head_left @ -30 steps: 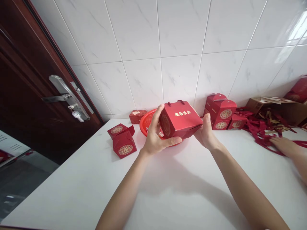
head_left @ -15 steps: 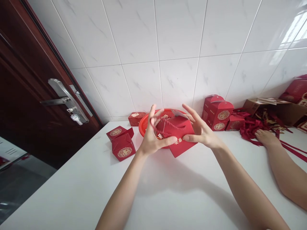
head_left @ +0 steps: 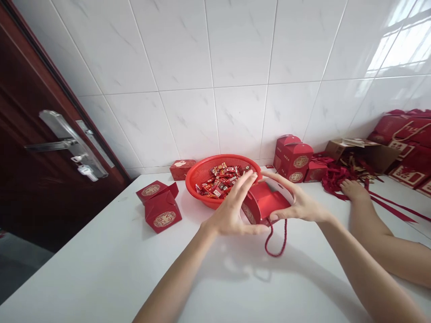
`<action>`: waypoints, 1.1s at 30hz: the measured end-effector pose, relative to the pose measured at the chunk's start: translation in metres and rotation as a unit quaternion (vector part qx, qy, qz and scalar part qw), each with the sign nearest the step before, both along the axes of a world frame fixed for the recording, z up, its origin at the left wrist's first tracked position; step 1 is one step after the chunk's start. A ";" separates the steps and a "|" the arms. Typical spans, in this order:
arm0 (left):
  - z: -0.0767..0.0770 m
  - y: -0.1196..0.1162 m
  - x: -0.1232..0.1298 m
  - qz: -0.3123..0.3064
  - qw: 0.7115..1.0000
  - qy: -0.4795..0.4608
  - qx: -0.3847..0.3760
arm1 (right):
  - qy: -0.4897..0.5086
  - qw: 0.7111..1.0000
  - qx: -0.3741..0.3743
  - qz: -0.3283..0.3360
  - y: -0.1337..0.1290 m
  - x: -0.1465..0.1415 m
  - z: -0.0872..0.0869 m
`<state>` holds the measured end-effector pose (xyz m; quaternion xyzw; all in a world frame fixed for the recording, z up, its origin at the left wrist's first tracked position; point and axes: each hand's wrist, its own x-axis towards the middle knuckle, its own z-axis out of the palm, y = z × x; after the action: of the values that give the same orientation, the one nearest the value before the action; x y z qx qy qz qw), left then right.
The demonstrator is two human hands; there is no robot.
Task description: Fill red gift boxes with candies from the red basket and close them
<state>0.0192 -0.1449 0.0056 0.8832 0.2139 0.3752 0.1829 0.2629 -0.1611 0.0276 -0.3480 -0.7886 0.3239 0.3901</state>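
My right hand (head_left: 296, 202) grips a red paper gift box (head_left: 267, 202), its thumb on the top face and its fingers around the far right side. At the left side of the box, my left hand (head_left: 229, 213) cups it between thumb and fingers. The box is tilted above the table, and its top flaps look partly open. A twisted red cord handle (head_left: 276, 255) dangles from its near side. Just behind the hands stands a red plastic basket (head_left: 190, 181) with wrapped candies (head_left: 220, 179) in it.
Two red boxes (head_left: 163, 213) lie to the left, and another red box (head_left: 182, 169) is near the wall. Stacked red boxes (head_left: 292, 157) stand at the right. Another person's hand (head_left: 355, 190) touches dark red ribbons (head_left: 333, 177) by a cardboard box (head_left: 380, 152).
The box has turned in my hands: its printed face and handle faced up before, and the cord now hangs on the near side. The view has shifted, showing more of the candies.
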 end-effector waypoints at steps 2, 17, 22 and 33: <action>-0.009 -0.004 0.010 -0.004 0.999 0.022 -0.039 | -0.021 0.999 -0.036 0.000 -0.003 0.016 -0.015; -0.066 -0.027 0.058 0.112 0.978 0.014 -0.174 | -0.128 0.952 -0.057 -0.272 -0.045 0.015 -0.055; -0.062 -0.029 0.058 0.146 0.967 0.032 -0.204 | -0.128 0.966 -0.087 -0.207 -0.043 0.021 -0.048; -0.068 -0.024 0.056 0.078 0.973 0.028 -0.217 | -0.139 0.899 0.096 -0.403 -0.013 0.035 -0.055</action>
<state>0.0754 -0.1694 -0.0623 0.8131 0.3633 0.3086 0.3341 0.2983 -0.1742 -0.0274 -0.6384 -0.6546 0.0097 0.4048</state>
